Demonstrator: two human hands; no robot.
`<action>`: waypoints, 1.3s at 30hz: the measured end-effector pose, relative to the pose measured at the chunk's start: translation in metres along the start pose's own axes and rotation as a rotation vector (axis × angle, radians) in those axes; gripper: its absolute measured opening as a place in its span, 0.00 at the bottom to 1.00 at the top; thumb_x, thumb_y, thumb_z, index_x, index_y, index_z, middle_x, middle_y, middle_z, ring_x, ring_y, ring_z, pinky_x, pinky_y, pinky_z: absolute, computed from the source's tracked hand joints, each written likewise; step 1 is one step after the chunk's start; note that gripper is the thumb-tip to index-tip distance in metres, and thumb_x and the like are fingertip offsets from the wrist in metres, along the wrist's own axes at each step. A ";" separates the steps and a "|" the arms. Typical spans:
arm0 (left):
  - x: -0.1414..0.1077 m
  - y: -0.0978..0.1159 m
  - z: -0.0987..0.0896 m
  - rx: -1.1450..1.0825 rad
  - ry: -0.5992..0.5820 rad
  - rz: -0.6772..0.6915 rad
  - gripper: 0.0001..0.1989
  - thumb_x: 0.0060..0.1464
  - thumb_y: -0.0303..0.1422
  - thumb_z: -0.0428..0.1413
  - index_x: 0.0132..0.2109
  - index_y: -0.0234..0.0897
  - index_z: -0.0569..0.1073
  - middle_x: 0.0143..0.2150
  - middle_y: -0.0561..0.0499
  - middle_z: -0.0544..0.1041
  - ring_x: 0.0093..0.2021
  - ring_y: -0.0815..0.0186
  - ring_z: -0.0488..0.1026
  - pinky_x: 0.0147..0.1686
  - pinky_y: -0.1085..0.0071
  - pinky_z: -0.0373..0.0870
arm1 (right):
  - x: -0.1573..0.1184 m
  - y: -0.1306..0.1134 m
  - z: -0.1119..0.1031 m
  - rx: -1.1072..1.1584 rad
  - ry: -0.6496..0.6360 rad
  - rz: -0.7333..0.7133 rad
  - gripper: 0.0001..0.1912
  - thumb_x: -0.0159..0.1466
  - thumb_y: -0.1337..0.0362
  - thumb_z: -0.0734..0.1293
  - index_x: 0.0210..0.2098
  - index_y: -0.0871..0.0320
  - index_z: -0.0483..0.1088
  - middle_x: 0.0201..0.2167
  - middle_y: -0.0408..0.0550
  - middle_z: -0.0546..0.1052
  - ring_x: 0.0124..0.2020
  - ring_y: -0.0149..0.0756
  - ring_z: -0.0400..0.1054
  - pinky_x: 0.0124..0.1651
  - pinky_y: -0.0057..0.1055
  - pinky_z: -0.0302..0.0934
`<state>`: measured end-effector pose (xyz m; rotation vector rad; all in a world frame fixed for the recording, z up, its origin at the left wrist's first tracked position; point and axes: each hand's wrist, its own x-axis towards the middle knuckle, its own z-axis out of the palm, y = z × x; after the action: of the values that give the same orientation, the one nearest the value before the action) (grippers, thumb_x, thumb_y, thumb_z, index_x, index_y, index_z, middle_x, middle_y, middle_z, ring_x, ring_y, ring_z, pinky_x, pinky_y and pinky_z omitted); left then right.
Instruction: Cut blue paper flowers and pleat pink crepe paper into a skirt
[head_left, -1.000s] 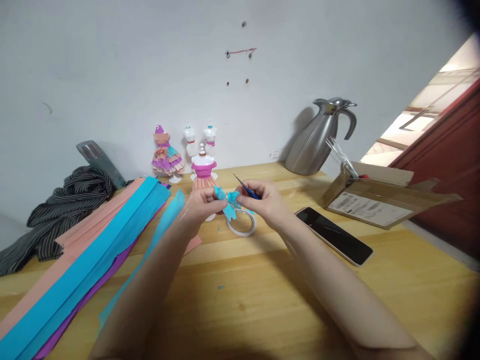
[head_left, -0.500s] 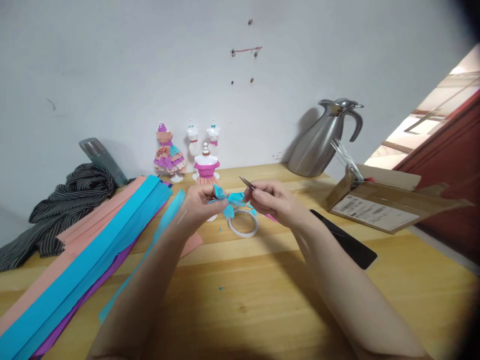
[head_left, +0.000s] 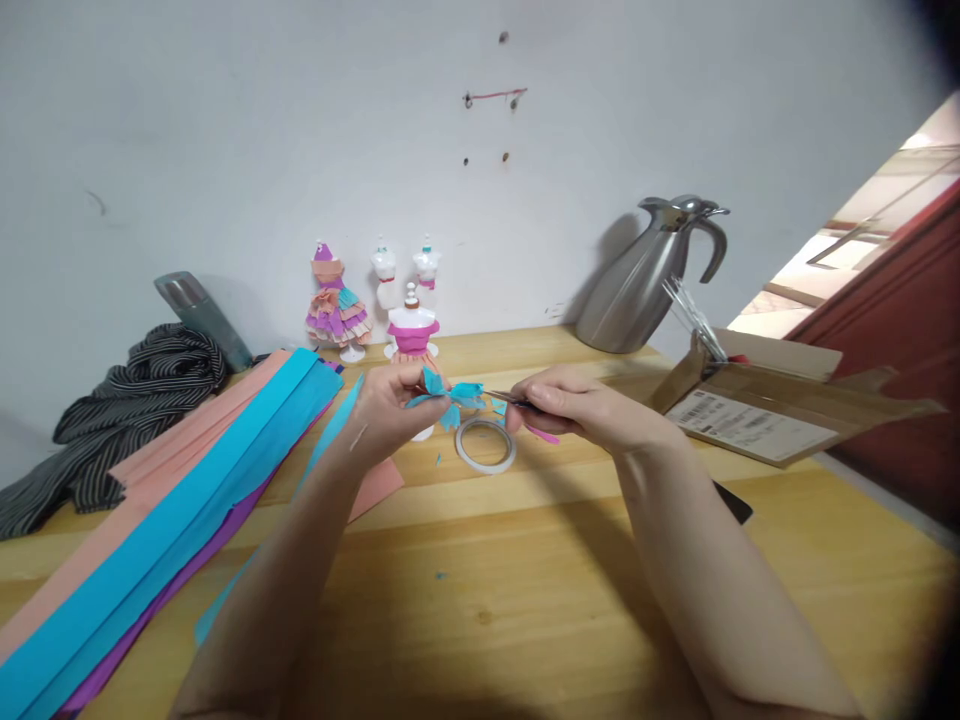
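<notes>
My left hand [head_left: 394, 405] is closed, pinching a piece of blue crepe paper [head_left: 466, 394] with ragged, petal-like edges. From the right, my right hand [head_left: 559, 398] grips a small pair of scissors [head_left: 504, 396], blades pointing left at the paper's edge; whether they touch it I cannot tell. Its handles are mostly hidden in my fingers. Below the paper, a roll of white tape [head_left: 486, 447] lies flat on the wooden table [head_left: 480, 590]. Behind my left hand stands a small white mannequin [head_left: 412, 325] in a pink paper top, its lower part partly covered.
Long crepe paper strips [head_left: 172, 500] in peach, blue and purple lie at left beside a striped cloth [head_left: 142, 400] and a bottle [head_left: 202, 315]. A dressed mannequin [head_left: 337, 305] stands behind. At right are a steel jug [head_left: 637, 280], a cardboard box [head_left: 765, 410] and a partly hidden black phone [head_left: 733, 503].
My right hand has turned, swinging the scissors from pointing up-left to nearly level, tips at the blue paper. My right forearm now covers more of the phone. My left hand has shifted slightly left.
</notes>
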<state>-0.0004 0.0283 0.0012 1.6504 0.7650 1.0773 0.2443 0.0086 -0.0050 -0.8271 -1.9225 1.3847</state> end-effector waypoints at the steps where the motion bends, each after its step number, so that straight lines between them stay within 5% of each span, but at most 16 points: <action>1: 0.000 0.000 0.000 -0.002 -0.001 0.002 0.05 0.41 0.30 0.63 0.27 0.33 0.76 0.25 0.52 0.74 0.28 0.68 0.69 0.32 0.71 0.67 | 0.000 0.000 0.000 -0.006 0.004 0.000 0.29 0.66 0.44 0.59 0.32 0.65 0.74 0.14 0.35 0.52 0.16 0.26 0.45 0.20 0.28 0.39; 25: -0.001 -0.005 -0.002 0.097 -0.036 0.041 0.03 0.45 0.29 0.60 0.29 0.34 0.76 0.26 0.52 0.74 0.29 0.67 0.70 0.33 0.71 0.68 | 0.008 -0.005 0.008 -0.064 0.063 0.008 0.28 0.65 0.43 0.60 0.30 0.64 0.73 0.14 0.35 0.53 0.16 0.25 0.46 0.22 0.29 0.39; 35: -0.008 0.011 0.004 0.245 -0.059 0.140 0.02 0.44 0.27 0.58 0.27 0.34 0.76 0.26 0.52 0.74 0.30 0.67 0.70 0.33 0.72 0.68 | 0.010 -0.007 0.018 -0.006 0.101 0.011 0.28 0.66 0.44 0.59 0.29 0.64 0.72 0.13 0.34 0.54 0.15 0.25 0.45 0.19 0.29 0.38; 39: -0.011 0.012 0.004 0.210 -0.041 0.083 0.01 0.44 0.27 0.58 0.28 0.35 0.76 0.26 0.52 0.74 0.29 0.67 0.70 0.31 0.72 0.68 | 0.010 -0.007 0.021 0.040 0.095 0.001 0.29 0.64 0.42 0.60 0.29 0.64 0.73 0.12 0.34 0.53 0.14 0.24 0.44 0.18 0.28 0.38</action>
<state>-0.0018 0.0133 0.0089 1.8905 0.8108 1.0456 0.2206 0.0023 -0.0024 -0.8590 -1.8169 1.3564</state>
